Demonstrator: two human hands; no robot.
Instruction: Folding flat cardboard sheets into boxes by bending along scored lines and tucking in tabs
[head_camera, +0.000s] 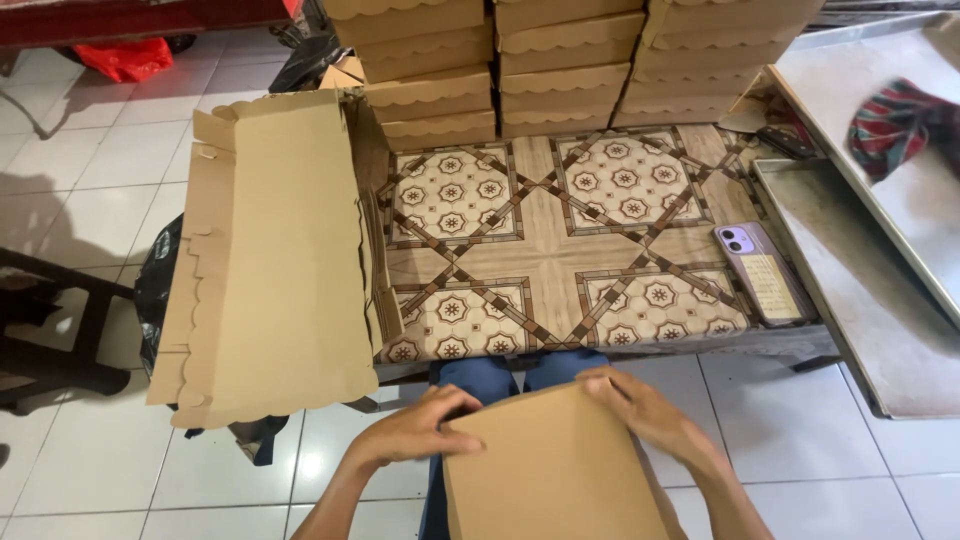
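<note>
Nearest, over the lap, the left hand (415, 432) and right hand (645, 410) grip a flat cardboard sheet (555, 470) — fingers curled over its top corners. Beyond lies the patterned surface (550, 250) — a purple phone (765, 272) right, stacked cardboard boxes (560, 60) behind.

patterned table (560, 250), stacked cardboard boxes (560, 70), purple phone (765, 272), flat cardboard (275, 250)
</note>
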